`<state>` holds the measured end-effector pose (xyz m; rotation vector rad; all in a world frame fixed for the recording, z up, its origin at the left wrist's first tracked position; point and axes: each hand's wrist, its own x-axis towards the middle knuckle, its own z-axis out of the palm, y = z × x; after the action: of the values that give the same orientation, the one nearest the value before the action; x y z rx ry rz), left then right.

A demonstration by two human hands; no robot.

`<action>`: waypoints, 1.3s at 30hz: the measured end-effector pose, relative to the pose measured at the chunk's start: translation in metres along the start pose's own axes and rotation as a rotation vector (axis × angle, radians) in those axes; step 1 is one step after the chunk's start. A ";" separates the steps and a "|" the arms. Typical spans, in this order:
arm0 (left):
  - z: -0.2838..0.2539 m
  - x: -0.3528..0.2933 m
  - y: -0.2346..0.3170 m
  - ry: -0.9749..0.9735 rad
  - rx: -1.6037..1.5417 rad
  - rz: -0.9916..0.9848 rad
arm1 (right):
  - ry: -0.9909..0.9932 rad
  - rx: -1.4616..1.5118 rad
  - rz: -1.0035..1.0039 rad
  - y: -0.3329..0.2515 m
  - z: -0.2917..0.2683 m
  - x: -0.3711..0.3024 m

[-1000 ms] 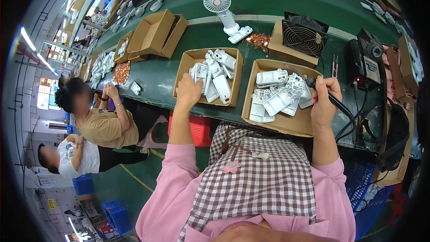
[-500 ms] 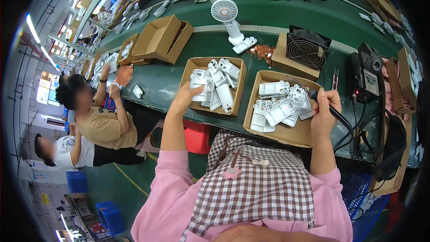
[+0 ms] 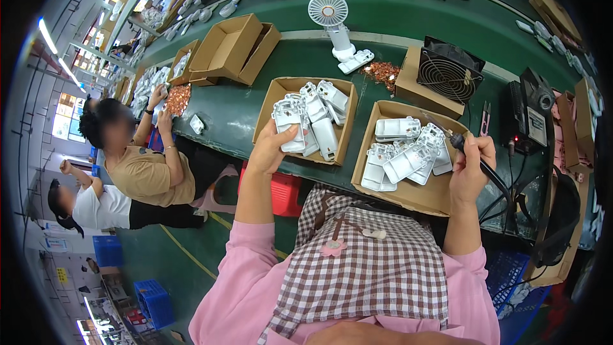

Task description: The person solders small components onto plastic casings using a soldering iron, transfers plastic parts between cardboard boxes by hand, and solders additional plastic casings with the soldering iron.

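My left hand [image 3: 268, 148] is closed on a white plastic casing [image 3: 287, 114], thumb across its lower part, at the left side of a cardboard box [image 3: 345, 142]. More white casings [image 3: 325, 138] lie piled in that box. My right hand [image 3: 471, 165] grips a soldering iron [image 3: 457, 141] by its dark handle. The iron's thin tip points up and left, over the far right part of a second cardboard box [image 3: 426, 200]. Inside this box rests another heap of white casings [image 3: 406, 161], with small metal parts showing on some.
Behind the boxes stand a white handheld fan [image 3: 328, 10], a heap of copper-coloured bits [image 3: 382, 73] and a black cooling fan [image 3: 451, 71]. Tweezers [image 3: 485, 119] and a black soldering station [image 3: 527, 112] sit at right, with cables hanging nearby. A co-worker [image 3: 150, 176] works at left.
The whole view has shifted slightly. My hands keep hold of the casing and the soldering iron, with little movement. At left, a person in white has raised an arm.
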<state>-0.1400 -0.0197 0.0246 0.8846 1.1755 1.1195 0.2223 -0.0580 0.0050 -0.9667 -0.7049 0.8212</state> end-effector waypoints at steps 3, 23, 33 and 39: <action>-0.011 0.001 0.009 -0.060 -0.055 0.000 | -0.004 0.008 0.006 0.001 -0.002 0.000; -0.014 0.026 -0.007 0.026 1.012 -0.163 | -0.007 0.032 0.024 0.000 0.001 -0.001; 0.028 0.004 -0.014 0.282 1.322 0.012 | -0.009 0.036 0.029 -0.001 -0.001 0.000; 0.012 0.005 -0.008 0.201 1.035 0.047 | -0.008 0.034 0.031 -0.002 -0.003 0.000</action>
<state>-0.1265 -0.0161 0.0183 1.5947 1.9554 0.5842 0.2249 -0.0596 0.0055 -0.9465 -0.6819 0.8624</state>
